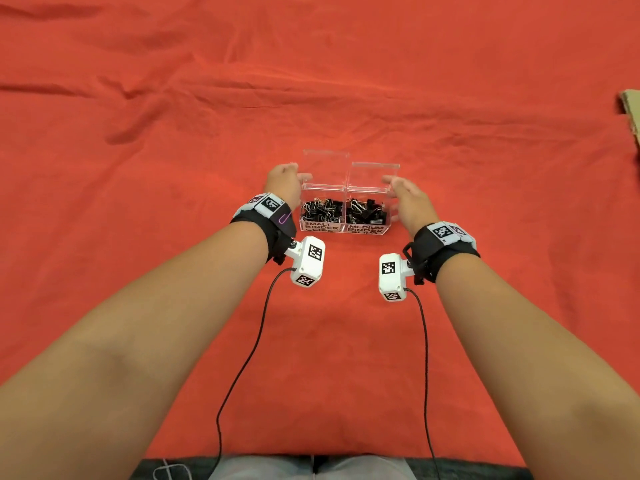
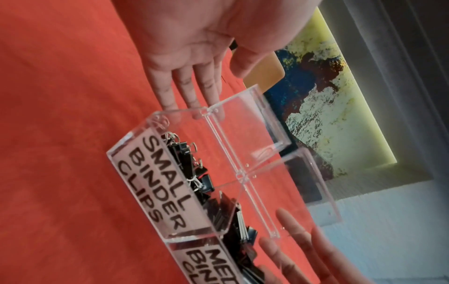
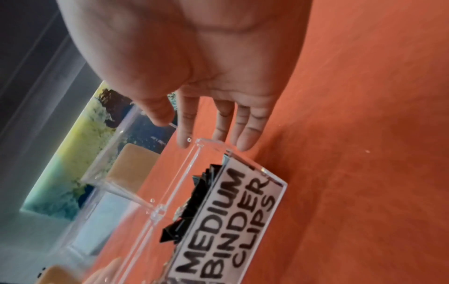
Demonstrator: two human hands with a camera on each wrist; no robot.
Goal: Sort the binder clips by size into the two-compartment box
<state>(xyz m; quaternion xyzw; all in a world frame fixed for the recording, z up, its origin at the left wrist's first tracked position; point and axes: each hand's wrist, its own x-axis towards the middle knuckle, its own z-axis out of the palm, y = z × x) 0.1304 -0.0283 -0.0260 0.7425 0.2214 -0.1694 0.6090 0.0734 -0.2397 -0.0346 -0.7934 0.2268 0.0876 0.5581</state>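
A clear two-compartment box point(image 1: 322, 227) stands on the red cloth with both lids point(image 1: 374, 176) raised. Its left half, labelled SMALL BINDER CLIPS, holds several small black clips point(image 1: 320, 209). The right half, labelled MEDIUM BINDER CLIPS, holds several larger black clips point(image 1: 367, 211). My left hand point(image 1: 291, 178) is at the box's left end with straight fingers point(image 2: 194, 92) reaching down by the lid hinge. At the right end my right hand point(image 1: 401, 188) mirrors it, fingers point(image 3: 243, 130) straight beside the end wall and thumb by the lid's edge. Neither hand holds a clip.
Wrinkled red cloth point(image 1: 311, 81) covers the whole table. A piece of cardboard point(image 1: 630, 112) lies at the far right edge. Black cables point(image 1: 242, 368) trail from both wrist cameras back toward my lap.
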